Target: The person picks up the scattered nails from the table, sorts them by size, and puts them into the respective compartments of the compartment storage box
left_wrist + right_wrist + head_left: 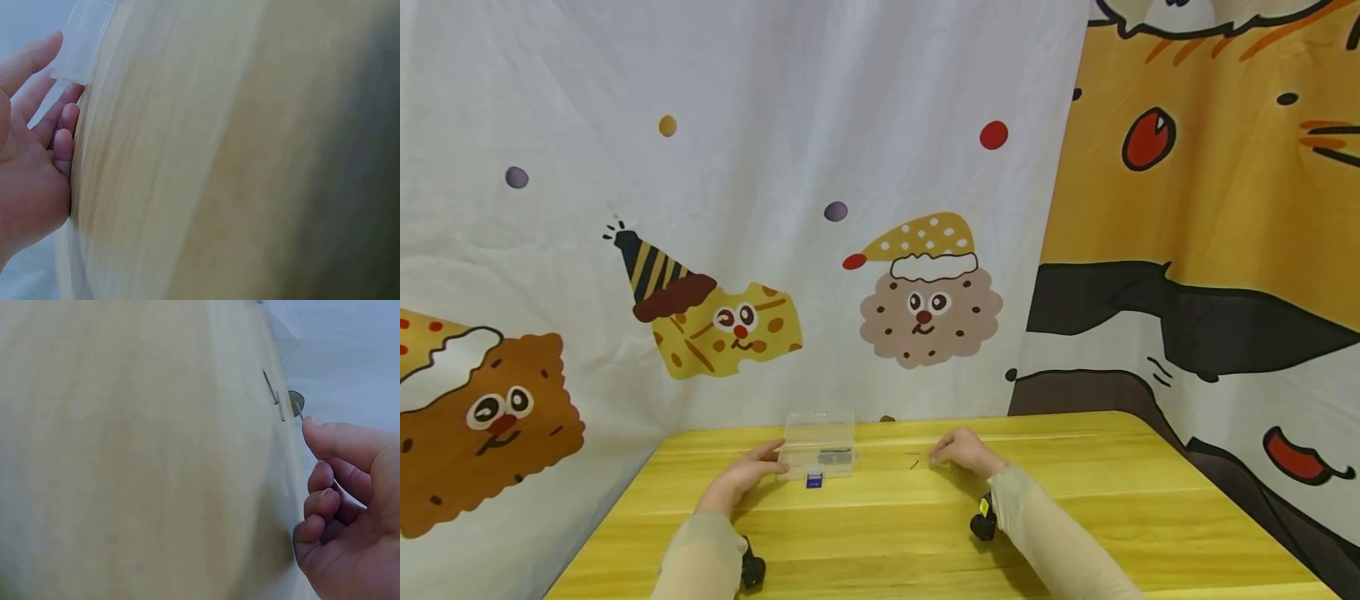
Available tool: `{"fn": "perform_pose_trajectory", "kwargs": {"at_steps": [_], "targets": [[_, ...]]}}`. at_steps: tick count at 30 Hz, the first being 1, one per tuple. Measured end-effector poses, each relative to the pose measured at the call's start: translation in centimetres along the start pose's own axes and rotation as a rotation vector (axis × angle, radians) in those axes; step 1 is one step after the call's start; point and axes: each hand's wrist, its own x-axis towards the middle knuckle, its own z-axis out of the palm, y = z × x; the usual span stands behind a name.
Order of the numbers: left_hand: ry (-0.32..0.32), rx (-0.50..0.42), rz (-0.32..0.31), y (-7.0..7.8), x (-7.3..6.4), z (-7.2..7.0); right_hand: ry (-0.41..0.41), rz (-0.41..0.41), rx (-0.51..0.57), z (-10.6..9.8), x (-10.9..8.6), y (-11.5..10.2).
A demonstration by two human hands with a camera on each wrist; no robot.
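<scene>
A clear plastic box (801, 460) stands on the table with its lid (820, 427) raised. My left hand (747, 477) is at the box's left end, thumb and fingers spread, fingertips right at the wall. In the left wrist view the hand (31, 131) is beside a corner of the box (78, 59). To the right, my right hand (967, 451) is low over the table. In the right wrist view, thumb and forefinger of that hand (350, 487) pinch a thin metal nail (300, 412); the other fingers curl. Two thin nails (269, 386) lie just beyond.
Dark grey pieces (835, 457) lie inside the box at its right. A small blue label (814, 480) is at the box's front edge. The yellow wooden table (865, 542) ends at a printed curtain (820, 333) behind.
</scene>
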Motion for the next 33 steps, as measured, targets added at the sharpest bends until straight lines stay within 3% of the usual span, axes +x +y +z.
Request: {"fn": "perform_pose_trajectory", "kwargs": {"at_steps": [12,22,33], "targets": [[-0.023,0.028,0.053,0.2,-0.3,-0.2,-0.074,-0.117,0.030,-2.1,1.2,-2.2],[0.021,0.004,0.020,0.2,-0.2,0.3,-0.032,-0.014,0.041,-2.5,2.2,-4.3],[0.010,0.011,0.023,0.3,-0.5,0.2,-0.044,-0.063,0.061,-2.5,2.7,-5.3]]}}
